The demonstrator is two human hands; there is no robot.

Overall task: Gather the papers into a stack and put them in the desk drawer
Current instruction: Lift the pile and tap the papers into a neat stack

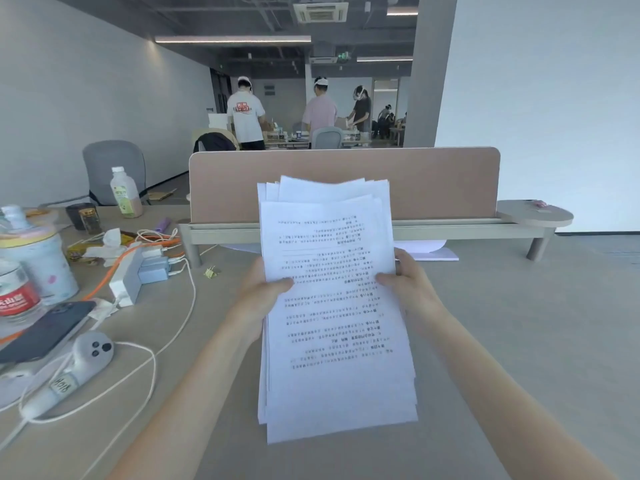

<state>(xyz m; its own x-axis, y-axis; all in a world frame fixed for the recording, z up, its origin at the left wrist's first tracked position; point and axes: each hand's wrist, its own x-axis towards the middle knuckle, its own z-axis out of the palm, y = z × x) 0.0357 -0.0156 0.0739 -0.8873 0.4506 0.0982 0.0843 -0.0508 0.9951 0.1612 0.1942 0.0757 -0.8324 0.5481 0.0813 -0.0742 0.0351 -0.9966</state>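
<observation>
Both grips are clamped on the stack of papers [337, 306]: left hand [258, 299] on its left edge, right hand [412, 289] on its right, thumbs on top. The white printed sheets sit unevenly, edges fanned at the top, held above the desk [502, 323] before the pink divider [433, 181].

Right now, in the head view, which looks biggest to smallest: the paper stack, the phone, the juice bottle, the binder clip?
1. Paper stack, though nearest the camera.
2. Phone.
3. Juice bottle, farther off, so unsure against the phone.
4. Binder clip.
</observation>
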